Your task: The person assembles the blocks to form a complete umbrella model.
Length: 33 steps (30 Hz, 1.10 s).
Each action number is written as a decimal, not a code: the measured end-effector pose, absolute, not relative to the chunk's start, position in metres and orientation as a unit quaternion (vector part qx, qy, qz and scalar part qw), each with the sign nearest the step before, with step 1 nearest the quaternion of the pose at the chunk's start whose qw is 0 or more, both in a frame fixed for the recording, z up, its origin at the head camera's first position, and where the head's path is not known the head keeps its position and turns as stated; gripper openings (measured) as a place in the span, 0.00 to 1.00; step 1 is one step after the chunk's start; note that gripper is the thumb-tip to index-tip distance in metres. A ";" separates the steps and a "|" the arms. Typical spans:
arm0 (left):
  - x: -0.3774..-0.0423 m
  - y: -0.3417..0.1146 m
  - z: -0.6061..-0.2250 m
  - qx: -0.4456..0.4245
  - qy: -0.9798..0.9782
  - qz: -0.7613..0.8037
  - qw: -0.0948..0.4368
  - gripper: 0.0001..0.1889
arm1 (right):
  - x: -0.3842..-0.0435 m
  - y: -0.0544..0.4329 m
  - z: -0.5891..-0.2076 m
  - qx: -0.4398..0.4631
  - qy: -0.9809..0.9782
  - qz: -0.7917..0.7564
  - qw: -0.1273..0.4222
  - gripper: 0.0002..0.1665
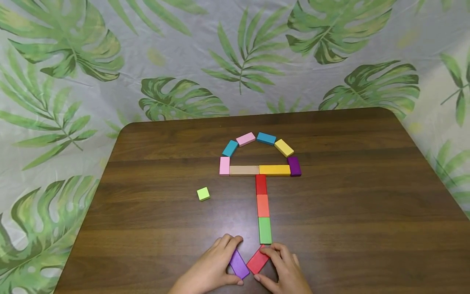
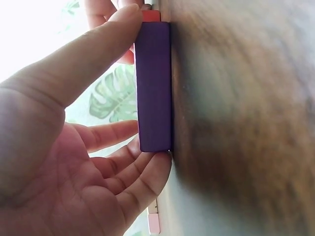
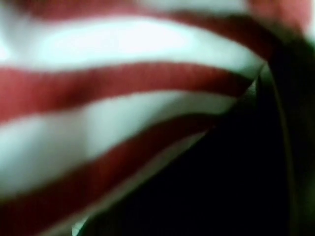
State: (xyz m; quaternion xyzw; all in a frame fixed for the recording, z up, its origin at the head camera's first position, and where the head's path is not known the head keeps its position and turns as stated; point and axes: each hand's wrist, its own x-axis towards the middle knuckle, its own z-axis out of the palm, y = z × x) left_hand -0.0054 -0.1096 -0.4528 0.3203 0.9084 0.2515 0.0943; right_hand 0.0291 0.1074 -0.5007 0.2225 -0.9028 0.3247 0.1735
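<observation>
In the head view my left hand (image 1: 214, 265) holds a purple block (image 1: 239, 265) by its ends, near the table's front. Up close in the left wrist view, the thumb sits at one end of this block (image 2: 153, 88) and the fingers at the other. Beside it, my right hand (image 1: 288, 271) pinches a red block (image 1: 258, 260) between thumb and fingers. Both blocks lie tilted on the table, their near corners meeting or almost so. Just above the red block is the end of a green block (image 1: 265, 230). Only blurred striped cloth (image 3: 123, 88) fills the right wrist view.
An orange-red block (image 1: 262, 206) and a darker red one (image 1: 261, 184) continue the line upward from the green. It meets a tan block (image 1: 244, 170) and a yellow-orange block (image 1: 274, 170), under an arch of several coloured blocks. A lime cube (image 1: 203, 194) lies left on the table (image 1: 349, 196).
</observation>
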 end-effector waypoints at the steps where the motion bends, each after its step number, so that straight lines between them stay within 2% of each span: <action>1: -0.006 -0.110 -0.453 0.321 0.908 0.252 0.094 0.44 | 0.029 0.107 -0.501 0.223 -0.903 0.325 0.174 0.33; 20: -0.013 -0.118 -0.449 0.304 0.908 0.272 0.097 0.46 | 0.030 0.106 -0.503 0.216 -0.899 0.340 0.170 0.32; 24: -0.031 -0.131 -0.443 0.251 0.926 0.277 0.054 0.40 | 0.030 0.106 -0.503 0.207 -0.897 0.350 0.172 0.32; 30: -0.066 -0.152 -0.440 0.189 0.932 0.307 -0.045 0.31 | 0.030 0.106 -0.500 0.199 -0.890 0.370 0.178 0.27; 33: -0.082 -0.161 -0.442 0.160 0.932 0.318 -0.068 0.29 | 0.030 0.106 -0.497 0.197 -0.884 0.386 0.178 0.25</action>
